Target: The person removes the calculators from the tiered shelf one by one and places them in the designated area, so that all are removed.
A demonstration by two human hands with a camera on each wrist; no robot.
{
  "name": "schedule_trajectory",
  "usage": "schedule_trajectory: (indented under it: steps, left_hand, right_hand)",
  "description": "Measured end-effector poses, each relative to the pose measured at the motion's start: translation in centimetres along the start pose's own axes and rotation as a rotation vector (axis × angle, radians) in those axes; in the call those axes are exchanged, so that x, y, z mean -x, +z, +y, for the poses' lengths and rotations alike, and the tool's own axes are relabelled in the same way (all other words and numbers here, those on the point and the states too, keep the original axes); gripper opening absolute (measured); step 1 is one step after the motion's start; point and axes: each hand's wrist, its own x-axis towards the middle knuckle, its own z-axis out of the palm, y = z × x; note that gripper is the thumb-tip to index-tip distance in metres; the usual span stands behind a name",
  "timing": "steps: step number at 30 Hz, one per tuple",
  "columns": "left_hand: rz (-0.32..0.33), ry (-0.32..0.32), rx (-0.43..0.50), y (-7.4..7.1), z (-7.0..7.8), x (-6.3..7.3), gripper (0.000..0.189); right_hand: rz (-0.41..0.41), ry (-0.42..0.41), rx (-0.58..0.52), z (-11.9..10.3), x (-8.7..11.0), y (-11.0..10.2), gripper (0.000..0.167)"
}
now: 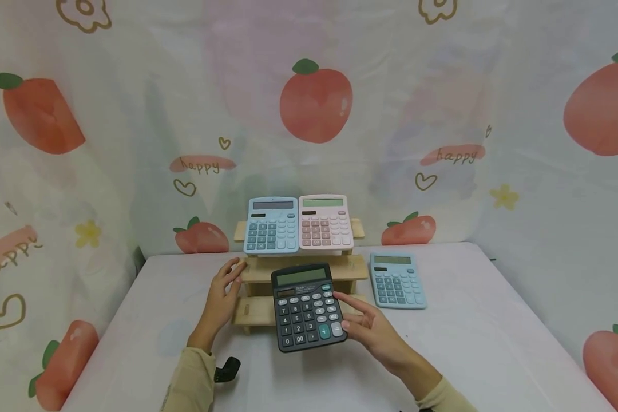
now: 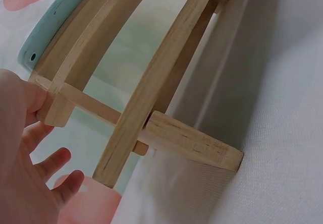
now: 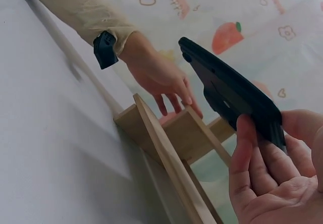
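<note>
A black desk calculator (image 1: 302,306) is held up in front of the wooden tiered stand (image 1: 346,268), its keys facing the head camera. My right hand (image 1: 378,336) grips it by its right edge; in the right wrist view, thumb and fingers pinch the calculator (image 3: 234,90) from both sides. My left hand (image 1: 220,300) is at the stand's left end. In the left wrist view its thumb and index finger hold the end of a wooden slat (image 2: 58,110), the other fingers spread. Side by side on the top tier lean a blue calculator (image 1: 272,225) and a pink calculator (image 1: 325,222).
Another blue calculator (image 1: 397,280) lies on the white table (image 1: 468,343) right of the stand. A fruit-printed cloth backdrop (image 1: 381,103) rises behind and at both sides. A black wrist device (image 1: 228,369) sits by the left sleeve.
</note>
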Motion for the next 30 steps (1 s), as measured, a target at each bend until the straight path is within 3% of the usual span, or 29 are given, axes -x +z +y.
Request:
schedule_trajectory:
  steps: [12, 18, 30]
  left_hand:
    - [-0.003, -0.032, -0.005, -0.1, 0.1, 0.1, 0.038]
    - [-0.003, -0.036, -0.012, -0.2, 0.0, 0.1, 0.038]
    - [0.003, -0.029, 0.003, 0.1, -0.2, 0.2, 0.038]
  right_hand:
    - [0.015, -0.028, -0.020, -0.3, 2.2, -1.9, 0.066]
    - [0.060, -0.009, -0.018, -0.4, 3.1, -2.9, 0.067]
    - [0.092, -0.044, -0.025, -0.6, 5.2, -4.8, 0.056]
